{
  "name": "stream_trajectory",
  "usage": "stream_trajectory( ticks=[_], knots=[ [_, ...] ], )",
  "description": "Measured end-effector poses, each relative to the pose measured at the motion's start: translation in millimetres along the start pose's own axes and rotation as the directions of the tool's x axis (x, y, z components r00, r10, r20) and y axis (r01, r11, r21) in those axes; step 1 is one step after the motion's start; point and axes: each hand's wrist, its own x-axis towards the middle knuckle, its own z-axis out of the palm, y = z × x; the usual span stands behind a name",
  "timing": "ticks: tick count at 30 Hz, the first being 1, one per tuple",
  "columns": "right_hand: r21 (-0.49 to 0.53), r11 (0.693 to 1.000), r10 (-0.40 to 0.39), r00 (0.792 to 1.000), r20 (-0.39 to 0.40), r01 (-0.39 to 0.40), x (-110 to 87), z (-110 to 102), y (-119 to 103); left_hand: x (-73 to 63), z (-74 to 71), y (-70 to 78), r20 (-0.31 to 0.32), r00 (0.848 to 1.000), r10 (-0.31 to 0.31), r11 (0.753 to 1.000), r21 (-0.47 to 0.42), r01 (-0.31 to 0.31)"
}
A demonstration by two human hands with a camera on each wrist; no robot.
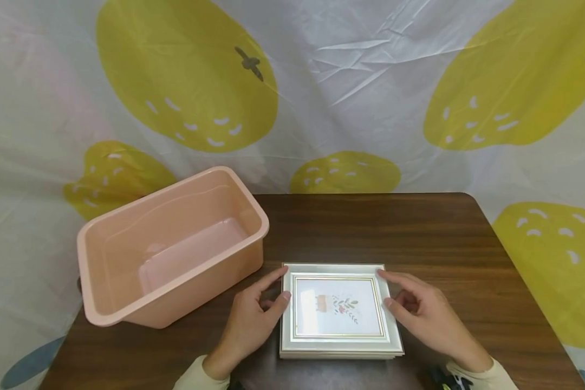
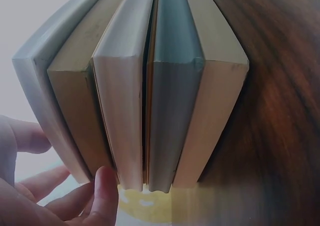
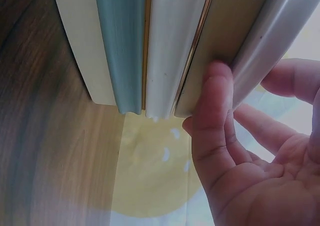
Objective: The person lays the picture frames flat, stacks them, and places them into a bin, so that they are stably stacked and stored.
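A silver-white picture frame (image 1: 340, 345) with a small plant drawing under its glass lies on top of a stack of frames. My left hand (image 1: 253, 314) grips its left side, index fingertip near the far corner and thumb further down the edge. Opposite it, my right hand (image 1: 431, 314) holds the right side the same way. In the left wrist view the stack's side shows beige, white, teal (image 2: 175, 86) and cream (image 2: 212, 116) layers, with fingertips at the upper ones. The right wrist view shows a fingertip (image 3: 217, 76) at the seam below the top frame.
A pink plastic tub (image 1: 190, 290), with nothing in it, stands on the left of the dark wooden table (image 1: 370, 227). Behind the table hangs a white cloth (image 1: 351, 81) with large yellow fruit prints.
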Motion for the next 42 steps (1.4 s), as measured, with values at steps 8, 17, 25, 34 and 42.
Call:
stream_trajectory(
  ticks=[8,17,25,34,42],
  knots=[
    [0.016,0.999,-0.029,1.000,-0.007,0.029,-2.4,3,3,-0.4,1.5,-5.2,0.024,0.997,0.069,0.994,-0.087,-0.067],
    [0.182,0.979,0.088,0.995,0.036,-0.093,-8.2,8,5,-3.9,0.7,-20.1,0.075,0.997,0.006,0.976,-0.218,0.010],
    [0.349,0.909,0.213,0.973,0.088,-0.230,-15.0,18,12,-6.9,-2.0,-28.1,0.213,0.977,0.034,0.947,-0.320,0.037],
    [0.548,0.768,0.280,0.943,0.177,-0.331,-20.0,26,6,-7.7,-1.8,-30.0,0.301,0.953,0.029,0.940,-0.333,0.077],
    [0.499,0.814,0.218,0.952,0.213,-0.298,-26.3,27,7,-8.1,-1.0,-32.1,0.345,0.935,0.085,0.948,-0.318,0.031]
  ],
)
